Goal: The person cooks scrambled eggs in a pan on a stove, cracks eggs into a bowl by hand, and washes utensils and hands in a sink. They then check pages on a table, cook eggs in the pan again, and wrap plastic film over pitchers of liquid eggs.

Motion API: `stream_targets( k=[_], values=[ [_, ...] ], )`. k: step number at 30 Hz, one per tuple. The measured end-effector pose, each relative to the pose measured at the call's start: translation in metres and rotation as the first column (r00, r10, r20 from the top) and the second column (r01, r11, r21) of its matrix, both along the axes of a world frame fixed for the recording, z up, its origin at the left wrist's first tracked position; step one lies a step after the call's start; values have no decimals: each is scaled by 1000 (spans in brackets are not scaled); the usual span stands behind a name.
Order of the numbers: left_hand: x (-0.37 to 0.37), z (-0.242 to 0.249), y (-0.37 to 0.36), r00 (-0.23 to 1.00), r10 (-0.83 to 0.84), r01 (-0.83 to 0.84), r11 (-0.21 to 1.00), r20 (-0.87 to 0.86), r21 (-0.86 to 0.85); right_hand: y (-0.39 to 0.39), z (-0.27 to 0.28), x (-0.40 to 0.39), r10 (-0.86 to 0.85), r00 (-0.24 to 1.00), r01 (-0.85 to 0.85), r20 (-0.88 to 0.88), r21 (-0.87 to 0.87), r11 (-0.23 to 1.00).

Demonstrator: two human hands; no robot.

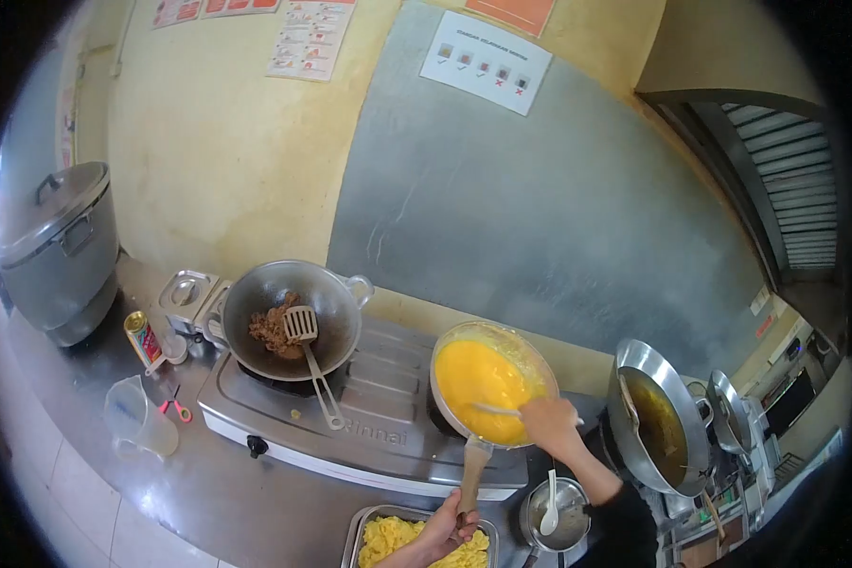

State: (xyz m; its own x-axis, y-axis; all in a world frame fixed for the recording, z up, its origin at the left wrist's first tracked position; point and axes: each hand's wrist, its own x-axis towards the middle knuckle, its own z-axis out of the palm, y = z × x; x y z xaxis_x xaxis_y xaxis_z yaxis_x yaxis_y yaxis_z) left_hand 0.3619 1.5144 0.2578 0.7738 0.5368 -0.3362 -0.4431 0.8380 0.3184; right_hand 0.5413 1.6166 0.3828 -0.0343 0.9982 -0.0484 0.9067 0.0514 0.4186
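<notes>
My left hand (442,526) is wrapped around the wooden handle of a frying pan (475,456) at the front of the stove. Bright yellow liquid, which looks like beaten egg (483,379), fills the pan. Over the pan's right side, my right hand (549,424) grips a thin light-coloured stirring utensil (490,409); its head is sunk in the yellow liquid, so its exact kind is hidden. Below my left wrist is a metal tray (353,530) of scrambled egg (393,540). A small saucepan (528,519) with a white spoon (550,506) stands below my right hand.
On the left burner a wok (336,284) holds brown cooked food and a slotted turner (301,325). Another wok (696,445) with brown oil stands right. Further left are a measuring jug (142,421), scissors (176,407), a can (142,338) and a large lidded pot (57,227).
</notes>
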Motion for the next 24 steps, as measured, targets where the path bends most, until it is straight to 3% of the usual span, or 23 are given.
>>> stream_targets(
  k=[6, 9, 13, 18, 24],
  values=[
    [1, -3, -1, 1000, 16, -16, 999, -4, 42, 82, -16, 12, -221, 975, 218, 11, 100, 971],
    [5, -15, -3, 1000, 23, -23, 997, 8, 72, 100, -6, 24, -248, 960, 262, -128, 107, 959],
    [4, -6, 0, 998, 45, -41, 995, -53, 87, 93, -26, 30, -285, 957, 291, -60, 162, 943],
    [3, -8, 1, 999, 29, -30, 997, 20, 76, 41, -26, 40, -100, 995, 100, -28, 32, 994],
    [5, -14, 2, 999, 32, -33, 999, 43, 23, -29, -1, 31, -43, 996, 48, 83, -67, 997]
  ],
)
